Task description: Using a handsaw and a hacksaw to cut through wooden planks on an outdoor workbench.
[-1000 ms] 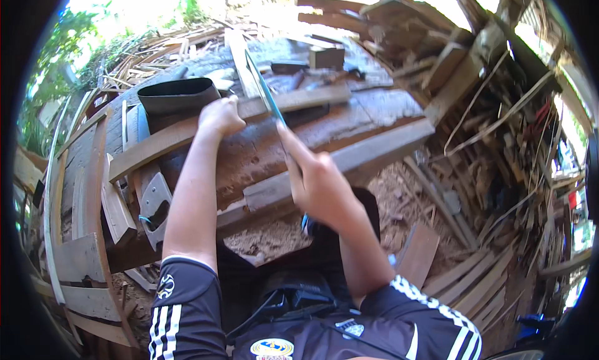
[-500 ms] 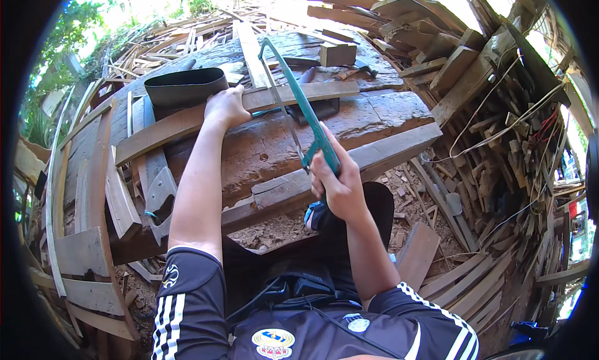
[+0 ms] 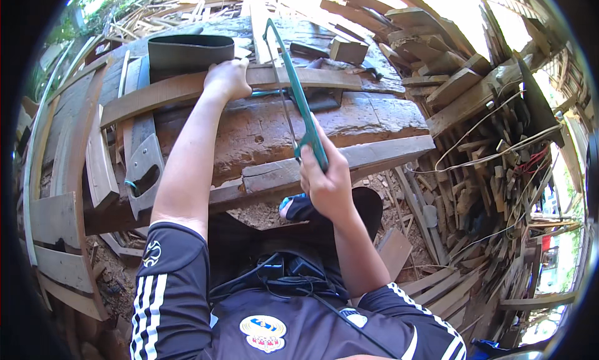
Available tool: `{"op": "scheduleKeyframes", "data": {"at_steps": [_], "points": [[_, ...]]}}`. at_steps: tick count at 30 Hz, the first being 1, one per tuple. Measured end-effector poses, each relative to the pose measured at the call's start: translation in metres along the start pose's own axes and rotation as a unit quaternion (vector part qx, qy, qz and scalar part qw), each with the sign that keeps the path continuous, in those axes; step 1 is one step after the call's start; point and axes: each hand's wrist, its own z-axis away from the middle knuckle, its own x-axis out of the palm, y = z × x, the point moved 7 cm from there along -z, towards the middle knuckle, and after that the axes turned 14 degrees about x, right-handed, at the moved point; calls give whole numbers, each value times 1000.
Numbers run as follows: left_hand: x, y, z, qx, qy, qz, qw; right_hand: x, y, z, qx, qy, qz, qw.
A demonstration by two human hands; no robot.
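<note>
My right hand (image 3: 327, 179) is closed round the handle of a green-framed hacksaw (image 3: 295, 85). The thin blade lies across a long, narrow wooden plank (image 3: 168, 93), right of my left hand. Whether the teeth have cut in, I cannot tell. My left hand (image 3: 226, 81) grips the plank from above, its fingertips partly hidden behind the wood. Beneath is a thick, rough timber workbench (image 3: 262, 119). A dark, open, sleeve-like piece (image 3: 187, 54) stands just beyond my left hand, and a handsaw (image 3: 146, 163) lies under the plank's left part.
At the bench's far right sits a wooden block (image 3: 349, 49) beside dark tools. A pale board (image 3: 260, 38) points away from me. Several boards (image 3: 56, 216) lean at the left, and stacked offcuts (image 3: 474, 172) crowd the right. Wood chips cover the ground below.
The hacksaw has slid forward, away from me, across the plank. My left hand keeps its grip on the plank. The whole view has turned slightly.
</note>
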Motion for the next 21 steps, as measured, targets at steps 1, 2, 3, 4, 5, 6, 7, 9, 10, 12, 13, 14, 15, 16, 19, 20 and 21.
{"op": "scheduleKeyframes", "data": {"at_steps": [1,2,3,4,5,6,7,9,10,12,13,14,15,16,19,20,21], "points": [[5,-5,1,0,-5,-1,1000,4,-1,-23,6,-10,-8,1000],[4,-7,3,4,0,-4,1000,7,-4,-45,13,-19,-17,1000],[4,-5,2,6,-1,3,1000,7,-2,-69,28,-31,-37,998],[4,-1,1,8,-4,10,1000,6,-2,-90,43,-43,-59,996],[3,3,-1,2,-20,18,1000,4,-4,-101,68,-44,-92,992],[4,3,1,-8,-34,27,999,5,-5,-98,63,-46,-97,992],[4,3,1,-11,-37,20,999,4,-8,-89,42,-39,-70,996],[9,3,0,-19,-55,10,998,-2,-7,-51,29,-6,36,999],[9,-4,5,-17,-32,-9,999,3,-4,-27,-10,0,80,997],[6,-5,9,-17,-26,-12,999,9,8,4,74,-15,17,997],[6,1,5,-11,-31,-13,999,6,4,-3,25,3,35,999],[-1,2,1,-2,-14,-13,1000,4,-5,-22,-24,20,55,998],[6,0,2,1,-9,0,1000,6,-5,-46,8,7,54,999],[7,5,-6,9,5,15,1000,3,-8,-75,-11,9,16,1000],[6,9,-2,4,-9,10,1000,8,-3,-120,68,-44,-76,994],[9,10,-3,-4,-30,6,1000,5,-2,-114,72,-35,-68,994],[9,6,1,-1,-25,1,1000,10,-4,-94,70,-37,-69,995]]}}
